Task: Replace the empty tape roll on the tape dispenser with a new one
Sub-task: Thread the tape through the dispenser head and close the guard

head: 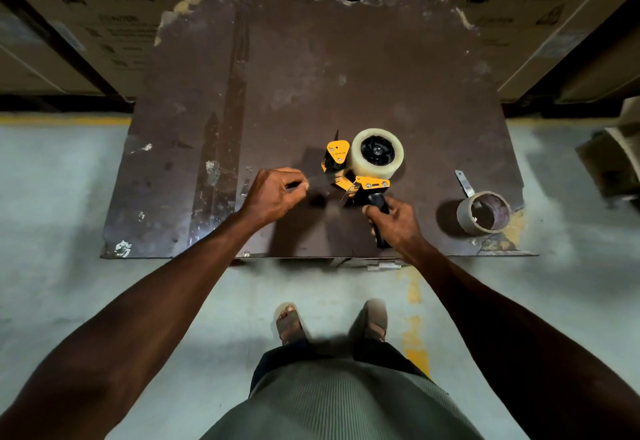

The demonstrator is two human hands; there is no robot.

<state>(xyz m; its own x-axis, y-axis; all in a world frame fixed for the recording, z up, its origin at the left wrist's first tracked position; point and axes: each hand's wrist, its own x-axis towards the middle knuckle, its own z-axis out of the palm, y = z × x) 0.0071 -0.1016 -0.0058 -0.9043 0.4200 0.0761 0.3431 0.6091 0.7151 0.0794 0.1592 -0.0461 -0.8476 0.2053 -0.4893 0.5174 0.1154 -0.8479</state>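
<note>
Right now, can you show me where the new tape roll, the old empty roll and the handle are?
new tape roll (394,165): head view, its clear tape band.
old empty roll (464,213): head view, its outer cardboard wall.
handle (376,201): head view, black grip above the right hand (398,223).

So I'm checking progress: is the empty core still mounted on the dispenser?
No, the empty core lies on the table, apart from the dispenser, which carries a full roll.

Right hand (394,219) gripping handle of tape dispenser (358,176), new tape roll (378,152) mounted. Left hand (273,193) pinching tape end. Empty roll (484,212) on table (294,68), apart.
</note>
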